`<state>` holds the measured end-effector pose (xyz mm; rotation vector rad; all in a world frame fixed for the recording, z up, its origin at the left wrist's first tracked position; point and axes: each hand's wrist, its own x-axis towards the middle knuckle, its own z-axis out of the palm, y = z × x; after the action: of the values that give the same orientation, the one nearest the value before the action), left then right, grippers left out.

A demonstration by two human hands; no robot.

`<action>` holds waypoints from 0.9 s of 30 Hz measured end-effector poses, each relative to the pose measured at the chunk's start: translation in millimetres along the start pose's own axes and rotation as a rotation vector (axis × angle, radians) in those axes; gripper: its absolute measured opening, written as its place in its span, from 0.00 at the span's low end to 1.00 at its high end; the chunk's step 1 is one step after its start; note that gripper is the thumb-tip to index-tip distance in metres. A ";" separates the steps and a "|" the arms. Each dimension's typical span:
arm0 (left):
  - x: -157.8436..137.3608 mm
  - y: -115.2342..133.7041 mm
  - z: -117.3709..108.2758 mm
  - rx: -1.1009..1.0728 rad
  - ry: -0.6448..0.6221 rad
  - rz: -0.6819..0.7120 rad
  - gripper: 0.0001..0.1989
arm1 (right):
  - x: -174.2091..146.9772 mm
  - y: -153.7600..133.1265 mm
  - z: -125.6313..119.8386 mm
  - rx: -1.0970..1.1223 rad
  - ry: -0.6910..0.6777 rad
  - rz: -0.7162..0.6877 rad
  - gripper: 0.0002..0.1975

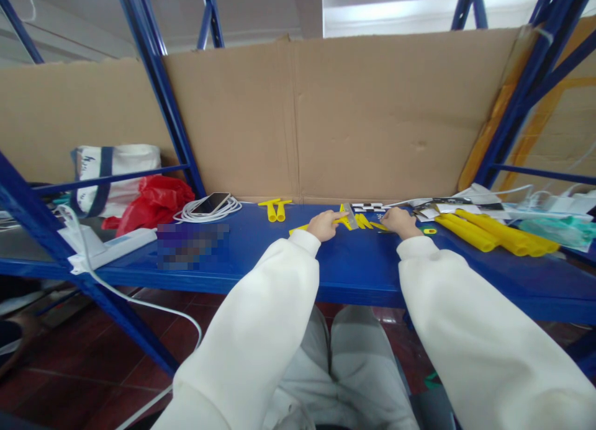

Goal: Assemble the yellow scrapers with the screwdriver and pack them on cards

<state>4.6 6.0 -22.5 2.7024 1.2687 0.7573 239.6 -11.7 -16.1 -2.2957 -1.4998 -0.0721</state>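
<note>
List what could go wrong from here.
The left hand is close to the flat blade of the yellow-handled scraper; a slip might nick it if that edge is sharp. Small yellow pieces lie loose near the right hand, so a sweep could scatter them. The white cable hangs below the blue tabletop and may snag.

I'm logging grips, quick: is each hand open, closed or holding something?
Left hand: closed, holding a yellow-handled scraper.
Right hand: cannot tell whether open or closed.

Glare brightens the gap above the cardboard panel point(372, 120) at one o'clock; the tiled floor point(84, 355) at eight is dim; details look soft, edges stretched, a nine-o'clock patch pixelated.
</note>
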 end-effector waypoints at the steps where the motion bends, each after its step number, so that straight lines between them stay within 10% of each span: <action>1: 0.2 -0.2 0.5 -0.003 0.001 -0.003 0.25 | 0.3 0.0 0.9 -0.022 -0.015 -0.012 0.07; 27: -0.1 2.5 -0.8 -0.022 -0.012 -0.022 0.25 | 5.8 2.2 7.6 0.019 -0.094 -0.263 0.05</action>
<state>5.9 4.1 -21.2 2.6672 1.2786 0.7475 242.7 -4.8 -22.2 -2.1000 -1.8352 -0.0220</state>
